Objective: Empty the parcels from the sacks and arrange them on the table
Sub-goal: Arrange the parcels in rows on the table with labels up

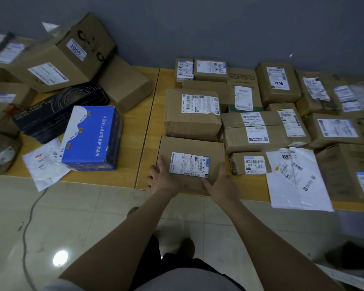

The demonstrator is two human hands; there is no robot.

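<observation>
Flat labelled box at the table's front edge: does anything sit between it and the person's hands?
Nothing visible does. The left hand and the right hand both touch the flat labelled box directly, one at each near corner.

The single wide-angle view sits on the person's head, standing close at the near edge of the wooden table [143, 127] and looking forward and steeply down, with the grey wall [198, 28] above and tiled floor [82, 217] below.
</observation>
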